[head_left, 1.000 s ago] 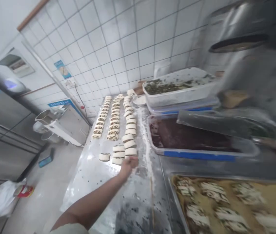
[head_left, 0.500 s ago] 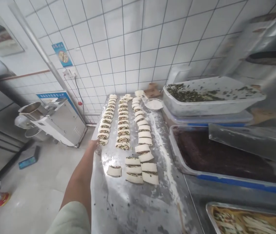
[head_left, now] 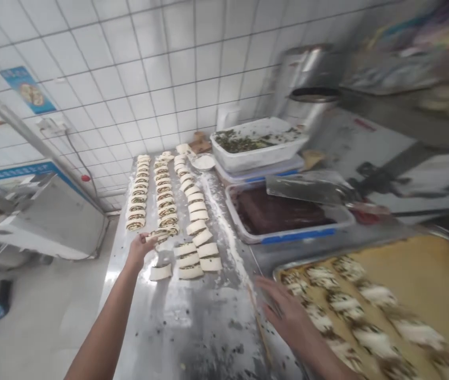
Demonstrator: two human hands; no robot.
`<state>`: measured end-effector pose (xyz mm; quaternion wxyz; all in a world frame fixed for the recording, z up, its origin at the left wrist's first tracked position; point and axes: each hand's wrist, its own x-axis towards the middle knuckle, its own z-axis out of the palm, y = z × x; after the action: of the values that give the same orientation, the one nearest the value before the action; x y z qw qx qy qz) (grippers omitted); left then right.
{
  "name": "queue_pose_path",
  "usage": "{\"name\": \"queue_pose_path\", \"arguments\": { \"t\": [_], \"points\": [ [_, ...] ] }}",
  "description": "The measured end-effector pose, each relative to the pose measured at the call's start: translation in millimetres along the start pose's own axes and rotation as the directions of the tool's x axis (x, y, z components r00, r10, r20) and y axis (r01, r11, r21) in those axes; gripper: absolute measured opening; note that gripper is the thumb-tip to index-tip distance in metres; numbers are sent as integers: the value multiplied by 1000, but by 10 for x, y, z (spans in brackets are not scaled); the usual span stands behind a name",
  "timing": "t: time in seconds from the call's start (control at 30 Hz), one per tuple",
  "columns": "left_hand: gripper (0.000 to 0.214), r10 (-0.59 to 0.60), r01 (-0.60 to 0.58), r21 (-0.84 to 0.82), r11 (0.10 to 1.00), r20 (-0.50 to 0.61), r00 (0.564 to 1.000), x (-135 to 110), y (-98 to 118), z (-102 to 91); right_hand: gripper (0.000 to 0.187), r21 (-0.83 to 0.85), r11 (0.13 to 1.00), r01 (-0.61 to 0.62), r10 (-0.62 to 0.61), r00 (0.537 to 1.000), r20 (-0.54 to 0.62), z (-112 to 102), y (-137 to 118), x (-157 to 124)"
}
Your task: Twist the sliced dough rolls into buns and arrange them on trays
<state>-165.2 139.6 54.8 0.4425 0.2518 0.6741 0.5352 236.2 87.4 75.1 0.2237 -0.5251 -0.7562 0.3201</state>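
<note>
Three long rows of cut filled dough rolls [head_left: 165, 198] lie on a floured steel table [head_left: 193, 327]. My left hand [head_left: 140, 249] reaches to the near end of the middle row, and its fingers pinch a roll [head_left: 161, 235] there. A single roll [head_left: 161, 272] lies just right of that hand. My right hand [head_left: 283, 311] hovers flat, fingers spread and blurred, over the table's right edge beside a large oiled baking tray [head_left: 418, 269] that carries several shaped rolls [head_left: 343, 301].
A tub of dark red paste [head_left: 276, 214] and a stacked white tub of chopped greens [head_left: 256, 141] stand behind the tray. A small flour bowl [head_left: 204, 161] sits at the back. A white machine [head_left: 42, 221] stands left of the table, with a tiled wall behind.
The view swung right and the baking tray came back into sight. My left hand moved from the table's left edge onto a roll in the middle row. My right hand came into view.
</note>
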Motion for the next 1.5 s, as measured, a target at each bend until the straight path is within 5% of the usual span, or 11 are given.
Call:
{"name": "queue_pose_path", "arguments": {
  "t": [0.13, 0.27, 0.43, 0.6, 0.73, 0.9, 1.0, 1.17, 1.33, 1.43, 1.5],
  "points": [
    [49, -131, 224, -146, 964, 474, 871, -893, 262, 660, 54, 525, 848, -75, 57, 997, 51, -71, -421, 120],
    [44, -166, 317, -114, 942, 661, 732, -1640, 420, 1272, 54, 798, 598, -82, 65, 996, 54, -354, -415, 24],
    [46, -238, 271, 80, 959, 747, 621, -2083, 425, 1832, 23, 702, 711, 37, 139, 972, -192, -963, -132, -347],
    [39, -276, 153, 230, 961, 820, 501, -2317, 467, 2301, 21, 479, 846, 235, -116, 957, -265, -1612, 30, -685],
    [31, -275, 273, 169, 947, 867, 416, -2517, 533, 2595, 28, 390, 868, 309, -183, 927, -328, -1922, 185, -889],
    [24, -347, 442, 197, 875, 892, 289, -2813, 502, 2926, 16, 458, 838, 297, 40, 804, -593, -1999, 442, -972],
    [27, -310, 527, 98, 844, 891, 331, -2985, 448, 3185, 15, 591, 778, 214, 271, 734, -623, -1938, 528, -933],
    [34, -190, 484, -133, 865, 806, 561, -3104, 348, 3628, 21, 790, 600, 131, 543, 659, -521, -1638, 570, -830],
    [37, -185, 366, -124, 922, 690, 700, -2998, 114, 3876, 28, 965, 248, 84, 650, 725, -230, -1331, 570, -805],
    [29, 39, 6, -84, 996, 526, 850, -2875, -70, 3918, 25, 994, 9, 110, 658, 748, -89, -1334, 580, -822],
    [17, 352, -385, -31, 923, 476, 806, -2772, -181, 3907, 22, 983, -145, 111, 635, 773, 7, -1387, 608, -834]
  ]
}}
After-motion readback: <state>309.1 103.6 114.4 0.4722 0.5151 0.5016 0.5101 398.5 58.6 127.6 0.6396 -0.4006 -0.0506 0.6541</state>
